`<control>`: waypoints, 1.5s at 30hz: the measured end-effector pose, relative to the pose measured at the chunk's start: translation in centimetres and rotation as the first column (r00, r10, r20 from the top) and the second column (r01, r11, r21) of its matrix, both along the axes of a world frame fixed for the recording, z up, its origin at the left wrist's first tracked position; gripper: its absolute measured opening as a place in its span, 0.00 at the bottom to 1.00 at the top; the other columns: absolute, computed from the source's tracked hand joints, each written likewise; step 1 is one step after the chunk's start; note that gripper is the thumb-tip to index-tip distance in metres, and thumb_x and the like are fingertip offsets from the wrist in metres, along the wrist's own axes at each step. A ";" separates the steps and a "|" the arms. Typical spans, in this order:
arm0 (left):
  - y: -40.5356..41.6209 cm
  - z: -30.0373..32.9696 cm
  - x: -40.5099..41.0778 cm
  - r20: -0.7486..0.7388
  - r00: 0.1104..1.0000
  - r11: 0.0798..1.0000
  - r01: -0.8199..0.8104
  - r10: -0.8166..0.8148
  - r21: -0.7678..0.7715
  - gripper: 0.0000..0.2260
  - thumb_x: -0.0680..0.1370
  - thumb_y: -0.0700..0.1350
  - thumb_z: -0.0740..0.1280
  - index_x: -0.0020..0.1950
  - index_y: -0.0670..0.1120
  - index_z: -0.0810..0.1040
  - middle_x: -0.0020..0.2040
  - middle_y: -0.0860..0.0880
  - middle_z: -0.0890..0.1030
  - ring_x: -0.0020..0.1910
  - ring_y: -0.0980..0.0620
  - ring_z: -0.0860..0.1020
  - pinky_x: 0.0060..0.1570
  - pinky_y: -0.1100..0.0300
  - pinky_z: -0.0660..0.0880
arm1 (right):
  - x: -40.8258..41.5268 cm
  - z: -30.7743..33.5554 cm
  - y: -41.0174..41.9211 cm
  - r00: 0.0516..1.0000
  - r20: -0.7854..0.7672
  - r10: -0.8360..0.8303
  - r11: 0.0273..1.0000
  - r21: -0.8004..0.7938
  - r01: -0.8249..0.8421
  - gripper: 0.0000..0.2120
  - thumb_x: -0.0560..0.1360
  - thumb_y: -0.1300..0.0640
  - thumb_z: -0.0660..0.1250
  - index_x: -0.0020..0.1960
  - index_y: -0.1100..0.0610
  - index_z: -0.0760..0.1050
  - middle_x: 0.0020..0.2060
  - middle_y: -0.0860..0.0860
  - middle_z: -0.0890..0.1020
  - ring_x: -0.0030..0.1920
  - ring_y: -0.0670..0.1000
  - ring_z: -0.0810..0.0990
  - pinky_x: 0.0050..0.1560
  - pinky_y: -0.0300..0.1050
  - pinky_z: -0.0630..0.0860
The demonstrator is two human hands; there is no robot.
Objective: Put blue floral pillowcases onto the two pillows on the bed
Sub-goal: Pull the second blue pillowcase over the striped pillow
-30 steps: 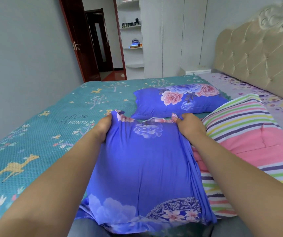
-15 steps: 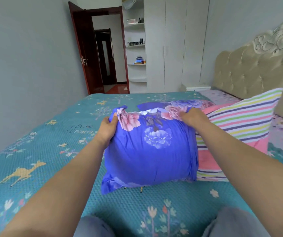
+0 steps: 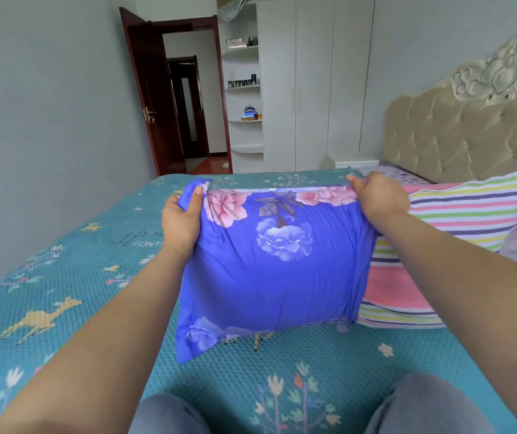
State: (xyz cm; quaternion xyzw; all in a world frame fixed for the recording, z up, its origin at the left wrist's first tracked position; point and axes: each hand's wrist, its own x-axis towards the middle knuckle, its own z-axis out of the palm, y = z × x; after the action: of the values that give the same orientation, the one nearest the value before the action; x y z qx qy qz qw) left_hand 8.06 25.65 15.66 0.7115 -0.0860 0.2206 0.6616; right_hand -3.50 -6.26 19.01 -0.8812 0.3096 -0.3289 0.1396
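A: Where is the pillow in all this?

B: Centre of the frame, stood on end on the teal bedspread [image 3: 63, 252], already inside the blue floral pillowcase [image 3: 269, 270]. The open mouth of the case is at the top, stretched into a straight line between the two hands.

A: And each grip?

B: The left hand [image 3: 180, 222] has its fingers curled round the upper left corner of the case, thumb on the near face. The right hand [image 3: 376, 195] pinches the upper right corner, fingers closed on the hem. Neither holds anything else.

A: So the step is seating the pillow?

B: I would say so. Best to keep both corners pulled apart and level, then lift and give short shakes so the filling drops into the bottom corners. The lower left corner looks flat and unfilled, so favour that side.

A: Anything in the way?

B: The striped pillow [image 3: 457, 214] leans at the right, touching the blue one. Lifting straight up should avoid dragging it.
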 end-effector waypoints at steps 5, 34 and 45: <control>2.7 0.4 1.8 -0.029 0.999 0.999 -0.016 0.017 0.042 0.18 0.74 0.61 0.66 0.38 0.47 0.68 0.38 0.50 0.75 0.35 0.53 0.72 0.38 0.58 0.71 | -2.9 2.4 -4.0 0.997 -0.041 -0.059 0.966 -0.256 0.047 0.27 0.81 0.42 0.49 0.54 0.62 0.77 0.51 0.65 0.80 0.52 0.64 0.77 0.46 0.51 0.69; -1.0 -1.7 0.8 -0.157 0.930 0.937 -0.344 0.331 -0.063 0.24 0.83 0.52 0.48 0.56 0.35 0.75 0.57 0.36 0.77 0.56 0.38 0.75 0.54 0.51 0.68 | -0.3 -0.4 -1.3 0.999 0.030 -0.034 0.999 0.025 0.033 0.18 0.83 0.53 0.47 0.62 0.64 0.66 0.56 0.65 0.78 0.58 0.64 0.76 0.54 0.53 0.69; 1.9 -4.8 3.5 -0.289 0.928 0.972 -0.222 0.234 0.073 0.20 0.80 0.57 0.58 0.38 0.41 0.70 0.39 0.42 0.75 0.48 0.42 0.74 0.48 0.54 0.67 | -2.6 -3.8 -4.8 0.955 -0.285 -0.081 0.980 -0.199 0.024 0.17 0.82 0.51 0.50 0.62 0.60 0.68 0.55 0.65 0.78 0.55 0.64 0.77 0.52 0.54 0.70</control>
State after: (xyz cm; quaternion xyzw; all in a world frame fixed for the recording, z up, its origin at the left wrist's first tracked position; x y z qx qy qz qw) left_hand 11.59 27.60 10.90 0.7544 0.0928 0.1853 0.6229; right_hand -6.11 -11.08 15.22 -0.9209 0.3167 -0.2272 -0.0025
